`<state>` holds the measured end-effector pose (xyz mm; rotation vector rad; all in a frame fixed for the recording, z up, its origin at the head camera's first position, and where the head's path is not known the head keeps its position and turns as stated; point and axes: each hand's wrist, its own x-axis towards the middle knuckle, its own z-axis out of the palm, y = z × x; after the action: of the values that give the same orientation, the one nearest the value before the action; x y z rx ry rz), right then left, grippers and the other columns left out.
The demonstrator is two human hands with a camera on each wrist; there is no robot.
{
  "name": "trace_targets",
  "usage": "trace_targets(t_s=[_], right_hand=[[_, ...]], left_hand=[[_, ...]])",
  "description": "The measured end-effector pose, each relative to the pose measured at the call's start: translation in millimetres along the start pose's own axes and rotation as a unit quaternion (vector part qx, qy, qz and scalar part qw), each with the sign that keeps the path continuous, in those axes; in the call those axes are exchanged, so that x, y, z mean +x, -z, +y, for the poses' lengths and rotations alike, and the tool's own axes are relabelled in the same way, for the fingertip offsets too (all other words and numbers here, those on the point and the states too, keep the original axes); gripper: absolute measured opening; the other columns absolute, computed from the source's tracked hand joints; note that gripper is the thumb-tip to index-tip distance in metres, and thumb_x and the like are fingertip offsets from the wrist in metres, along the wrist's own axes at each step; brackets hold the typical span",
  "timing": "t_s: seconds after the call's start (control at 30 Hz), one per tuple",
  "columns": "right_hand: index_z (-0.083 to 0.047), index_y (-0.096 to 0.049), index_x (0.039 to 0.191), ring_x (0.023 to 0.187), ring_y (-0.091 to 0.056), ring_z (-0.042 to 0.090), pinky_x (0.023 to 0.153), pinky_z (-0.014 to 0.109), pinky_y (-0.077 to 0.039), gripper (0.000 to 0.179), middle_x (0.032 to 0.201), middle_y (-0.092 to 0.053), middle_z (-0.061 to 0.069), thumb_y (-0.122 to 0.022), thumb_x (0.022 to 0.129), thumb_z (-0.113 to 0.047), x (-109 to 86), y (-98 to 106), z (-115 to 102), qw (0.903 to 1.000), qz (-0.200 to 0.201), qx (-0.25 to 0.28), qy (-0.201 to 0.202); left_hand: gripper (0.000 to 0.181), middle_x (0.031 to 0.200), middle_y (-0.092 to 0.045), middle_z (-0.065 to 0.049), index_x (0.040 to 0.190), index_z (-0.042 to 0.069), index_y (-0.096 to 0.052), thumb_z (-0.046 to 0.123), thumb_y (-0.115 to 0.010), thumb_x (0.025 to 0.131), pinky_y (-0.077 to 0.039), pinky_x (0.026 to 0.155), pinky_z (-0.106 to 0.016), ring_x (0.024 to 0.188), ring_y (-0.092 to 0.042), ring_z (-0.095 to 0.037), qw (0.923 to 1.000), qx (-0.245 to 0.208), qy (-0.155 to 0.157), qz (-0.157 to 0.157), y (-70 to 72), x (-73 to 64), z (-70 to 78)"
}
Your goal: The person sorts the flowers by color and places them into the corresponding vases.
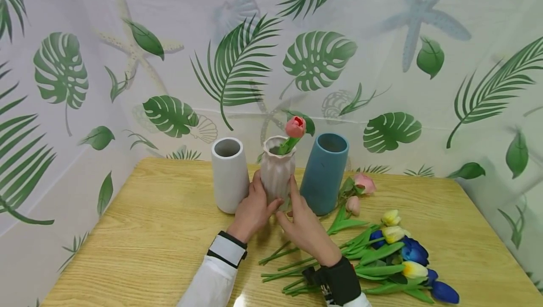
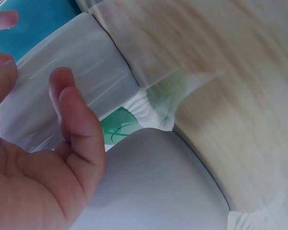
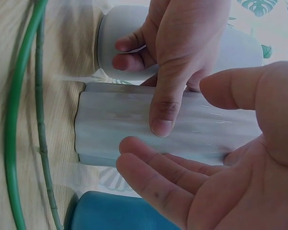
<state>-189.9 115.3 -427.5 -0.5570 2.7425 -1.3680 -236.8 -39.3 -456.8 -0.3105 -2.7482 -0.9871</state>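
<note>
A pale pinkish fluted vase with a wavy rim stands upright between my hands, a pink tulip leaning right out of its mouth. My left hand grips its left side, the thumb lying across the front in the right wrist view. On the opposite side my right hand holds the vase low down, its index finger running up along the wall. In the left wrist view, curled fingers of the left hand show between this fluted vase and a plain white vase.
Right of the fluted vase stands a blue vase. Pink roses lie near its base. Yellow tulips and blue flowers are bunched on the wooden table, with green stems reaching under my right forearm. A leaf-patterned cloth hangs behind.
</note>
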Motion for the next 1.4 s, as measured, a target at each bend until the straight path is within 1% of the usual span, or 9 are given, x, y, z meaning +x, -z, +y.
trace_targets(t_s=[0.23,0.67,0.83,0.87,0.93,1.03,1.1,1.23,1.4], right_hand=[[-0.012,0.010,0.159,0.121,-0.055,0.041,0.089,0.049,-0.049,0.085,0.155,-0.026,0.030,-0.054,0.103,-0.019,-0.6,0.8,0.2,1.0000,-0.004,-0.002,0.000],[-0.012,0.010,0.159,0.121,-0.055,0.042,0.092,0.051,-0.048,0.084,0.154,-0.028,0.030,-0.052,0.104,-0.023,-1.7,2.3,-0.2,0.9999,-0.014,-0.007,-0.005],[-0.011,0.008,0.159,0.116,-0.060,0.038,0.087,0.048,-0.051,0.084,0.150,-0.038,0.027,-0.054,0.103,-0.023,-2.4,4.4,-1.2,0.9996,-0.012,-0.027,-0.004],[-0.011,0.006,0.159,0.111,-0.062,0.036,0.083,0.044,-0.052,0.084,0.146,-0.044,0.025,-0.055,0.103,-0.022,-2.7,5.3,-1.8,0.9993,-0.010,-0.037,-0.003],[-0.009,0.001,0.160,0.088,-0.066,0.028,0.069,0.036,-0.051,0.082,0.133,-0.055,0.020,-0.056,0.102,-0.022,-3.9,7.8,-3.5,0.9984,-0.007,-0.055,-0.008],[-0.005,-0.012,0.159,0.062,-0.059,0.017,0.054,0.030,-0.042,0.074,0.112,-0.064,0.013,-0.057,0.102,-0.020,-5.5,11.5,-5.7,0.9972,-0.011,-0.072,-0.016],[-0.004,-0.027,0.156,0.054,-0.052,0.012,0.052,0.029,-0.039,0.063,0.102,-0.066,0.010,-0.056,0.102,-0.020,-6.1,13.6,-6.3,0.9966,-0.024,-0.073,-0.030],[-0.004,-0.046,0.145,0.056,-0.055,0.013,0.054,0.032,-0.041,0.046,0.089,-0.067,0.005,-0.055,0.102,-0.018,-5.4,14.9,-5.5,0.9917,-0.084,-0.078,-0.058],[-0.001,-0.052,0.141,0.055,-0.050,0.014,0.054,0.030,-0.037,0.041,0.074,-0.061,-0.001,-0.053,0.102,-0.014,-3.3,10.4,-1.8,0.9748,-0.199,-0.093,-0.041]], left_hand=[[0.089,0.129,-0.050,-0.031,0.151,-0.004,-0.018,0.037,-0.071,0.092,-0.057,0.074,-0.050,0.095,-0.067,-0.044,0.9997,0.022,0.000,0.007,-0.3,0.3,0.8],[0.090,0.125,-0.051,-0.031,0.151,-0.003,-0.018,0.038,-0.071,0.092,-0.057,0.073,-0.050,0.094,-0.068,-0.043,0.9997,0.024,0.000,0.008,-0.5,-0.6,0.1],[0.089,0.124,-0.052,-0.031,0.151,-0.004,-0.018,0.038,-0.070,0.092,-0.057,0.073,-0.049,0.094,-0.068,-0.043,0.9996,0.025,-0.006,0.011,-0.6,-0.9,0.5],[0.089,0.124,-0.052,-0.031,0.151,-0.004,-0.018,0.038,-0.070,0.092,-0.057,0.073,-0.049,0.094,-0.068,-0.042,0.9996,0.025,-0.007,0.012,-0.8,-0.9,0.5],[0.089,0.123,-0.052,-0.031,0.151,-0.004,-0.018,0.038,-0.070,0.092,-0.057,0.072,-0.049,0.093,-0.068,-0.042,0.9995,0.027,-0.009,0.012,-0.9,-1.1,0.5],[0.089,0.120,-0.054,-0.031,0.151,-0.004,-0.019,0.040,-0.070,0.093,-0.057,0.069,-0.048,0.089,-0.069,-0.041,0.9992,0.034,-0.012,0.016,-1.0,-1.7,0.4],[0.089,0.118,-0.055,-0.030,0.151,-0.005,-0.019,0.040,-0.070,0.093,-0.057,0.067,-0.047,0.086,-0.069,-0.040,0.9990,0.039,-0.014,0.018,-0.7,-2.0,0.6],[0.089,0.120,-0.054,-0.030,0.151,-0.003,-0.019,0.039,-0.070,0.093,-0.057,0.068,-0.048,0.086,-0.069,-0.041,0.9993,0.034,-0.012,0.014,1.0,-2.5,1.8],[0.090,0.125,-0.052,-0.029,0.152,-0.002,-0.017,0.039,-0.071,0.092,-0.057,0.072,-0.049,0.092,-0.068,-0.041,0.9997,0.024,-0.001,0.006,1.8,-1.5,1.0]])
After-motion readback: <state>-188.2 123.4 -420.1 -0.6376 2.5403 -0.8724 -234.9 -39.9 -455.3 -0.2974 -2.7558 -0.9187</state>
